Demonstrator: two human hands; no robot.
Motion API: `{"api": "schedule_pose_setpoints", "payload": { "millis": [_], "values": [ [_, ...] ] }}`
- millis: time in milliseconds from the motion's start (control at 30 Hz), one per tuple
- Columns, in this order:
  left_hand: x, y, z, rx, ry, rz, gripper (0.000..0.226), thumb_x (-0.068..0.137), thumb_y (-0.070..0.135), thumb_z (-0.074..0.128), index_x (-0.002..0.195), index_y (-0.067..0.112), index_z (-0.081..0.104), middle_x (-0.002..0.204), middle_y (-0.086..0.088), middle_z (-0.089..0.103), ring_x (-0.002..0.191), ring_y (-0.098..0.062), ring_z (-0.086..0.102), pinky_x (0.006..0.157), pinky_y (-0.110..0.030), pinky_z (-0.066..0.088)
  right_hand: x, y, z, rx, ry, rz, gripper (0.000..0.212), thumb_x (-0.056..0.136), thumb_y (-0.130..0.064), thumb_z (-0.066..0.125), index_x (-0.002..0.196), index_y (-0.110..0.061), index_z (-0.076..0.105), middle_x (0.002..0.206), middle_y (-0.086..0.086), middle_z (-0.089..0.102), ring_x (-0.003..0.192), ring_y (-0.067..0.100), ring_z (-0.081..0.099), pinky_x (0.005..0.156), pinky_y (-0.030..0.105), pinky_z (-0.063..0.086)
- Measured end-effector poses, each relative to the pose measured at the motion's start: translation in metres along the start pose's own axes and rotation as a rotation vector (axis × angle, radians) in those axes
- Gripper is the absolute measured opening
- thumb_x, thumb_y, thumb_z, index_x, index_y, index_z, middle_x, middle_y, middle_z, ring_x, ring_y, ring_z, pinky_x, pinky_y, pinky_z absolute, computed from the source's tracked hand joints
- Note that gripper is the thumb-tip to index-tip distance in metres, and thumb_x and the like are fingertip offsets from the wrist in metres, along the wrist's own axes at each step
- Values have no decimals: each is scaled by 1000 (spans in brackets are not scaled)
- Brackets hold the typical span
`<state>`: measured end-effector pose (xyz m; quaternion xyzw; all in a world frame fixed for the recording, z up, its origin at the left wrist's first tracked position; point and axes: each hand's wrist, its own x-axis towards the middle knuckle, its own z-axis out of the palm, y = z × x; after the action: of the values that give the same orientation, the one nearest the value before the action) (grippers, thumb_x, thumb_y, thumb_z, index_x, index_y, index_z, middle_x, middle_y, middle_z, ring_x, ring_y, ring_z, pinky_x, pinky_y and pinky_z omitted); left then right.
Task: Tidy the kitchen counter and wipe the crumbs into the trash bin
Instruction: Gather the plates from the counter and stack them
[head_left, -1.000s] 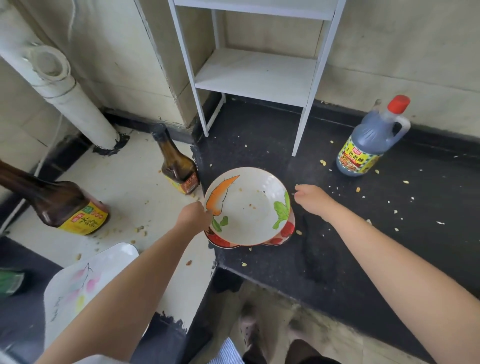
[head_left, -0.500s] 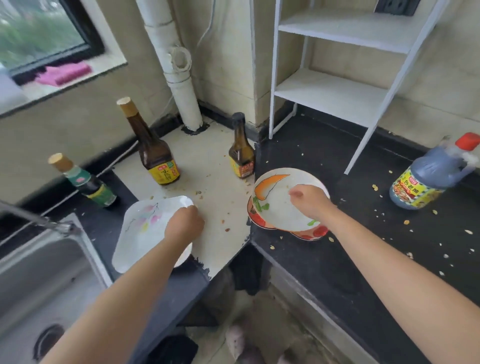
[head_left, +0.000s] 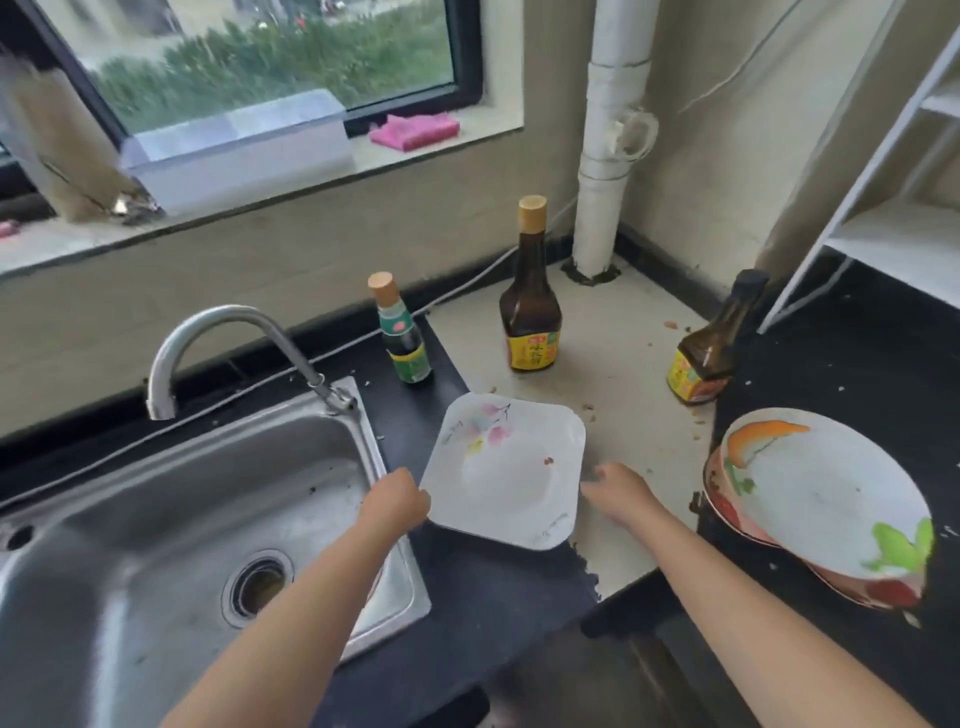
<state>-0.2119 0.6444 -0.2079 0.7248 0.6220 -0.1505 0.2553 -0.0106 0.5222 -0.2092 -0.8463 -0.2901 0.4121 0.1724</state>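
Observation:
A white square plate (head_left: 506, 470) with a faint pink flower print lies tilted at the counter's inner corner, a crumb on it. My left hand (head_left: 397, 501) grips its left edge beside the sink. Just off the plate's right edge is my right hand (head_left: 615, 491), fingers spread and blurred, holding nothing. A round white plate with a carrot picture (head_left: 826, 493) rests on a red-patterned plate at the right. Crumbs (head_left: 589, 410) dot the pale counter section.
A steel sink (head_left: 171, 519) with a curved tap (head_left: 218, 338) fills the left. Three brown bottles stand behind: a small one (head_left: 402, 332), a tall one (head_left: 531, 301), one with a black cap (head_left: 714, 348). A white shelf rack (head_left: 893, 208) stands at the right, a pink cloth (head_left: 415, 130) on the sill.
My right hand has left the round plate and come over to the square plate's right edge. My left hand shifted to the plate's left edge. The view swung left toward the sink.

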Motion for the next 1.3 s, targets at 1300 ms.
{"api": "schedule_pose_setpoints", "payload": {
  "millis": [1300],
  "values": [
    [-55, 278, 84, -243, -397, 578, 34, 79, -8, 56, 112, -1, 64, 98, -9, 59, 92, -22, 51, 80, -29, 44, -57, 224, -163, 558, 506, 285, 26, 80, 10, 43, 97, 19, 60, 82, 18, 56, 75, 23, 45, 64, 30, 32]
  ]
}}
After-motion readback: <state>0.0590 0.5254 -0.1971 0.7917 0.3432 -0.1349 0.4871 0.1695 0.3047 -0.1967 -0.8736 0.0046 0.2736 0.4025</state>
